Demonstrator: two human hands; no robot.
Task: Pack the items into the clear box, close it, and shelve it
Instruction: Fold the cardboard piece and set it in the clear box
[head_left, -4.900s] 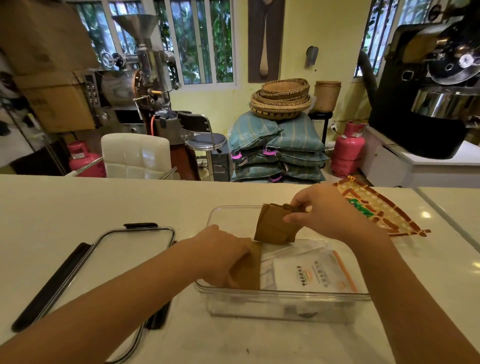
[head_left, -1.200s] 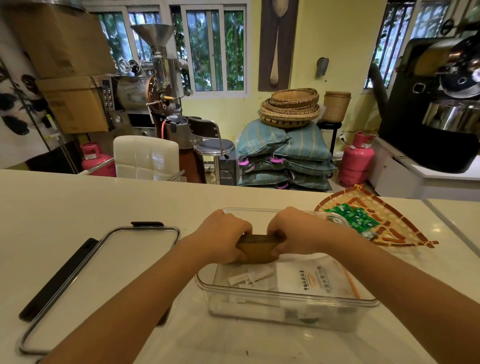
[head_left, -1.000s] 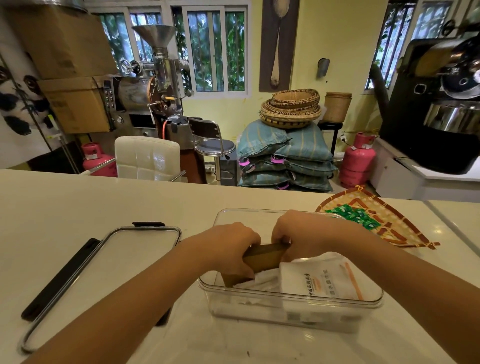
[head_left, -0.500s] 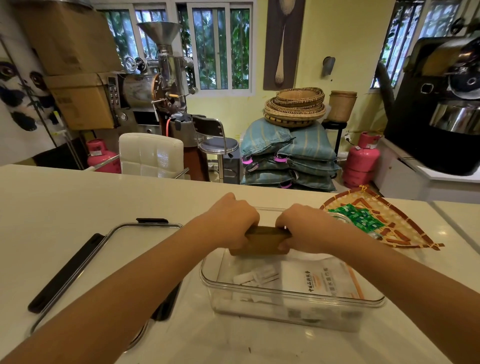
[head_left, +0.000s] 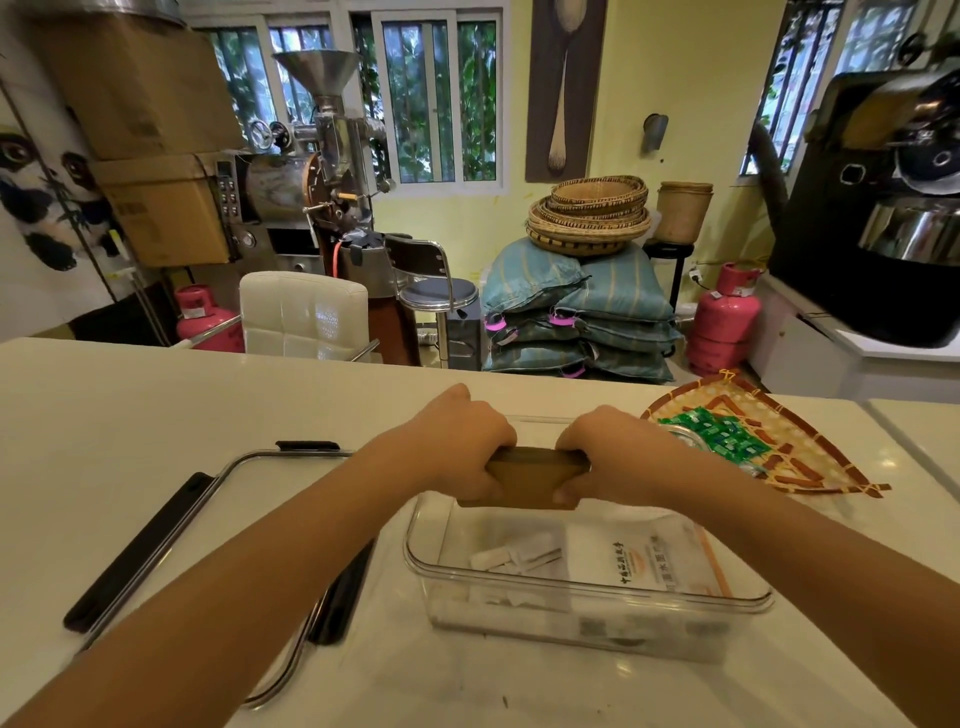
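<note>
While packing goes on, gripping 1 brown paper stack (head_left: 530, 475) between both hands over the far half of the clear box (head_left: 587, 597); left hand (head_left: 462, 449) clamped on its left end, right hand (head_left: 602, 452) on its right, fingers of both curled shut around it; already inside: 1 white printed pouch (head_left: 644, 564) and small white packets (head_left: 514, 558). Next, by the look of it: lowering the stack flat beside them, then fetching the green sachets (head_left: 719, 439) off the woven tray (head_left: 810, 467); lid (head_left: 171, 530) waiting on the left, not yet fitted.

lid (head_left: 171, 535) left of clear box (head_left: 587, 597) | packets (head_left: 644, 564) in box | woven tray (head_left: 789, 452) right-behind
</note>
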